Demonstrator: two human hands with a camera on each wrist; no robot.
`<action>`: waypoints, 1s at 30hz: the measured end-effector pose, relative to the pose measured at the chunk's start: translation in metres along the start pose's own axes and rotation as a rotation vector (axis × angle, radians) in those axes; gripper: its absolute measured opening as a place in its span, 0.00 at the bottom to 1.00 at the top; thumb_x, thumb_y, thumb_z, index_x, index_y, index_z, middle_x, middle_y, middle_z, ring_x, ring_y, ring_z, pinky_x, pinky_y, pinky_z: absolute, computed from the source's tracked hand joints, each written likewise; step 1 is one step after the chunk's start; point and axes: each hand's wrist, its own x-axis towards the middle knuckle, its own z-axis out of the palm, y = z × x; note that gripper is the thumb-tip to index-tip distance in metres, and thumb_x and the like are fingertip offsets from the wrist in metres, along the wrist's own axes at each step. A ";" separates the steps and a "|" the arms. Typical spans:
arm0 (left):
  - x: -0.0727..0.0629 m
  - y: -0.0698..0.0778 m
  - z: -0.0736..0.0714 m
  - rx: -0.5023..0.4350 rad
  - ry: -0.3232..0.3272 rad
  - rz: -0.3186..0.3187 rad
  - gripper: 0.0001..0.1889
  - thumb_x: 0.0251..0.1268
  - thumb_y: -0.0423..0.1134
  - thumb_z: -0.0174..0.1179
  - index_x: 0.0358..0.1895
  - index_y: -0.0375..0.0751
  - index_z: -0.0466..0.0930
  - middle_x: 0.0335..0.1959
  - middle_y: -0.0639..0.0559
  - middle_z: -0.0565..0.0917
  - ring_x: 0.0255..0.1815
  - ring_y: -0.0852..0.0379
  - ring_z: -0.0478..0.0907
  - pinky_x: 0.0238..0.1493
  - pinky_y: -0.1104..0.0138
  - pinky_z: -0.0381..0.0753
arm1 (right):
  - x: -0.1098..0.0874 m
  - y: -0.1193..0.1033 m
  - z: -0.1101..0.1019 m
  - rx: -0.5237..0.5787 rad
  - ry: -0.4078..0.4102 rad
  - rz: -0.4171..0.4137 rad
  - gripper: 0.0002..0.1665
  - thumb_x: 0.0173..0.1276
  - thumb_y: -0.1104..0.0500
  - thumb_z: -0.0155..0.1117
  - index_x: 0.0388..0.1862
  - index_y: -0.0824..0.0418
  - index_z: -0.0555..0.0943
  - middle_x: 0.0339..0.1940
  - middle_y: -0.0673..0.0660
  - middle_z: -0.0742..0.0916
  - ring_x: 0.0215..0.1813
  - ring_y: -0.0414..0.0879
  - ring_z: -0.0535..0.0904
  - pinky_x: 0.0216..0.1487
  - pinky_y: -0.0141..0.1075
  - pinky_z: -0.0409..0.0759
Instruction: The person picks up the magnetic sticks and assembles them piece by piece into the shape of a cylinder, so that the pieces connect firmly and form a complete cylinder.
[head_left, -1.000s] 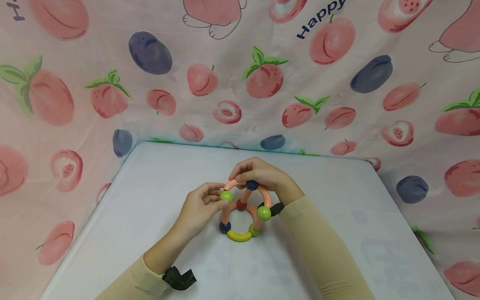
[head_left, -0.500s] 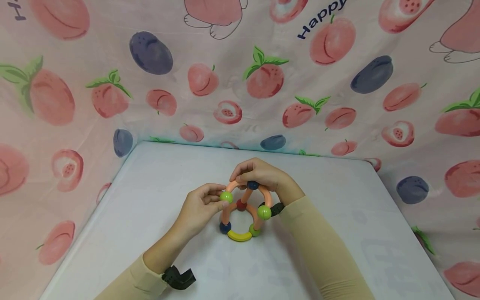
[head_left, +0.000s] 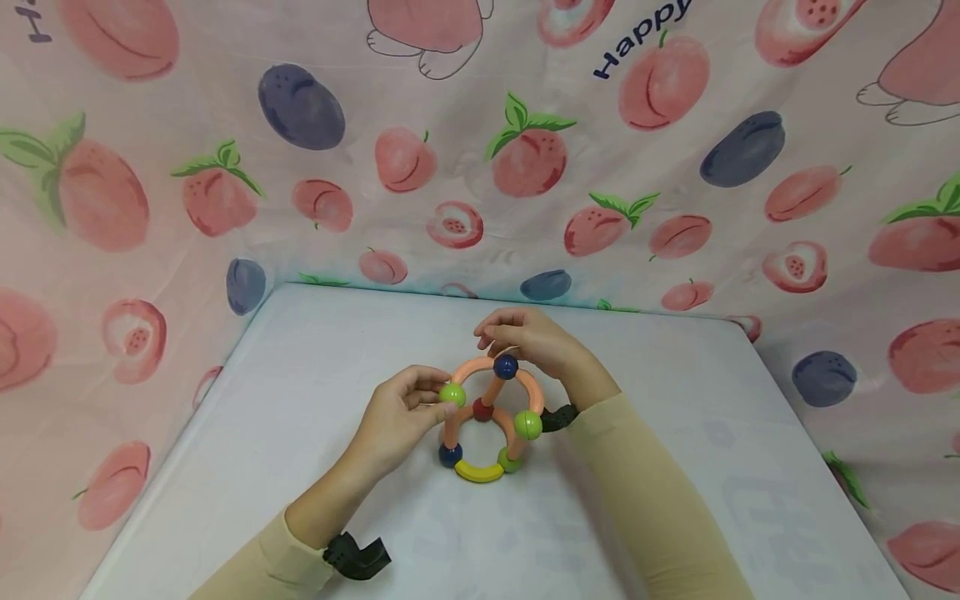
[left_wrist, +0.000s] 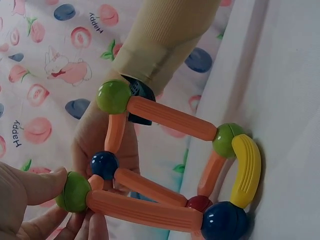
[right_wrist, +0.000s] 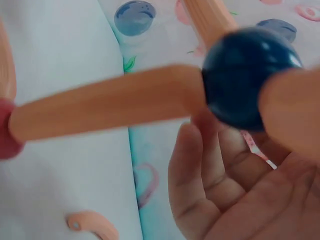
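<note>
A magnetic ball-and-stick frame stands on the white table. Orange upright sticks (left_wrist: 172, 119) join its lower ring of balls to the upper ones. The lower ring has a red ball (head_left: 482, 409), a blue ball, a green ball and a yellow curved stick (head_left: 480, 473). My left hand (head_left: 393, 417) pinches the upper left green ball (left_wrist: 73, 192) between thumb and fingers. Behind the upper blue ball (head_left: 506, 367) is my right hand (head_left: 536, 342), its fingers loosely bent and holding nothing. Another upper green ball (head_left: 528, 426) sits in front of the right wrist.
A loose curved orange stick (right_wrist: 95, 223) lies on the table near its far edge, seen in the right wrist view. The white table (head_left: 337, 333) meets a fruit-print cloth (head_left: 465, 125) at the back and sides. Each wrist wears a black mount (head_left: 356, 557).
My right hand has let go of the upper part of the frame by the blue ball and moved slightly back and to the right. The left hand and the frame stay nearly still.
</note>
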 end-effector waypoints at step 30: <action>-0.006 -0.004 0.001 -0.019 -0.014 0.000 0.17 0.64 0.35 0.78 0.53 0.42 0.83 0.50 0.46 0.89 0.51 0.52 0.89 0.50 0.70 0.88 | -0.033 0.007 -0.008 -0.100 -0.040 -0.059 0.16 0.81 0.57 0.64 0.60 0.63 0.87 0.54 0.59 0.90 0.52 0.51 0.84 0.54 0.40 0.84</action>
